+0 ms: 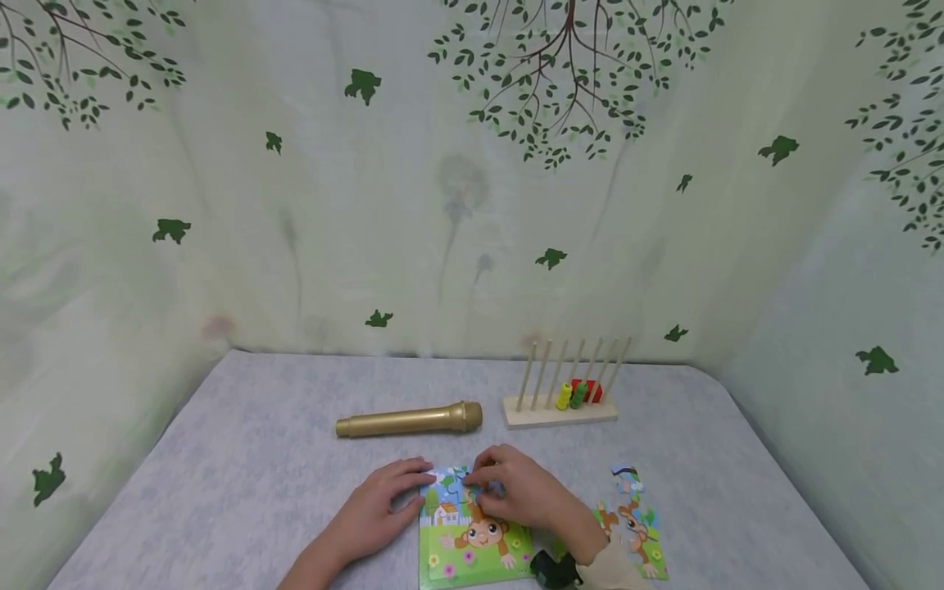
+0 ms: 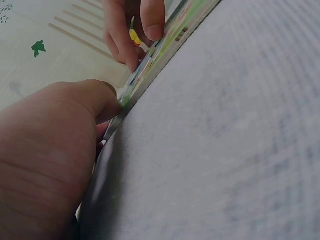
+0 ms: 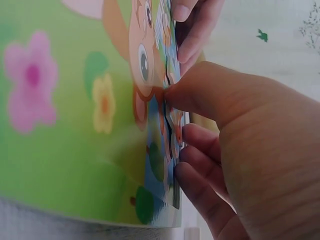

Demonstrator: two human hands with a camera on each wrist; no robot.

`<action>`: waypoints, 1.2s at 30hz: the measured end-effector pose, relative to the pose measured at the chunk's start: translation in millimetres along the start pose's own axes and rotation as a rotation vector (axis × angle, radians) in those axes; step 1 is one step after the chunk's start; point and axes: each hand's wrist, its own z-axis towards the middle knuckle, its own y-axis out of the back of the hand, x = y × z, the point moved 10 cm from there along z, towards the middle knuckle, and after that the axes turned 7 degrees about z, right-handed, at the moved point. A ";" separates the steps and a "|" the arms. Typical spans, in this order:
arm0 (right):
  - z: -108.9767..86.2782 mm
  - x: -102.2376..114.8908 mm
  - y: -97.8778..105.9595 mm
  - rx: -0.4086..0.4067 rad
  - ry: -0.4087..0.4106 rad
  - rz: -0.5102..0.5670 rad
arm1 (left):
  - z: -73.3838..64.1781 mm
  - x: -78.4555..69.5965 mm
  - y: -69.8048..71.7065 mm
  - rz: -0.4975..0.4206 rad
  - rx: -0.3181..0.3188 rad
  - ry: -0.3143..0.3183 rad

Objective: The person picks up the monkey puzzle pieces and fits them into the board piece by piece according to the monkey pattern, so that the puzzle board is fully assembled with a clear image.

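Observation:
A jigsaw puzzle with a cartoon monkey, a house and flowers lies on the table in front of me. My left hand rests at its left side, fingers extended to the upper left corner and thumb against the edge. Over the upper part of the picture, my right hand pinches a puzzle piece between thumb and fingers. A dark gap shows along that piece in the right wrist view, where my right thumb presses near the monkey's ear. The piece's outline is mostly hidden by the fingers.
More puzzle pieces lie right of the board, partly behind my right forearm. Behind the puzzle are a gold microphone and a wooden peg rack with yellow, green and red beads. A leaf-printed curtain surrounds the grey table.

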 end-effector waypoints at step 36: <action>-14.5 5.2 -2.8 0.064 -0.026 0.095 | -5.7 0.8 4.3 0.021 -0.028 -0.022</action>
